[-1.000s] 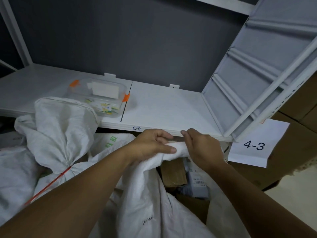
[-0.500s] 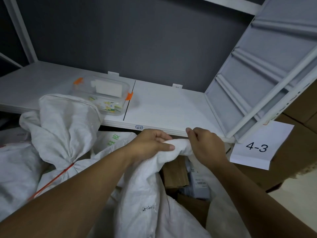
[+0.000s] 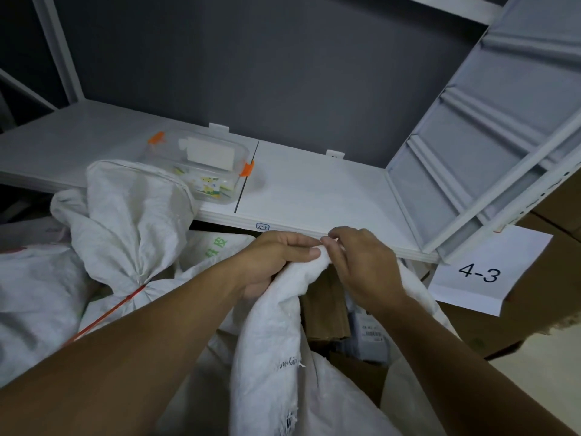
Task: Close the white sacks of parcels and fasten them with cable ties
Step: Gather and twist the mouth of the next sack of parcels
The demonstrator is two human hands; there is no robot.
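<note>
1. Right now your right fingers (image 3: pixel 330 243) are pinching the top edge of the sack (image 3: pixel 283 341), fingertips pressed together on the cloth, just under the front lip of the shelf (image 3: pixel 314 196).
2. Your left fingers (image 3: pixel 301 251) are curled tight round the gathered cloth, thumb laid across it and touching your right fingertips. That looks like a way to keep the folds already collected from slipping loose while the other hand feeds in more.
3. Your left hand (image 3: pixel 276 262) sits knuckles up, wrist straight; your right hand (image 3: pixel 364 269) is bent at the wrist, reaching in from the right, back of the hand facing you.
4. Both forearms run up from the bottom corners and meet at the sack's mouth.
5. The mouth is only half closed: parcels (image 3: pixel 330 309) show in the gap below your right hand. I see no loose tie in either hand.
6. To the left, another sack (image 3: pixel 125 221) stands already bunched and bound with a red cable tie (image 3: pixel 110 313).
7. On the shelf sits a clear box (image 3: pixel 201 165) with orange clips. What it holds is hard to tell.
</note>
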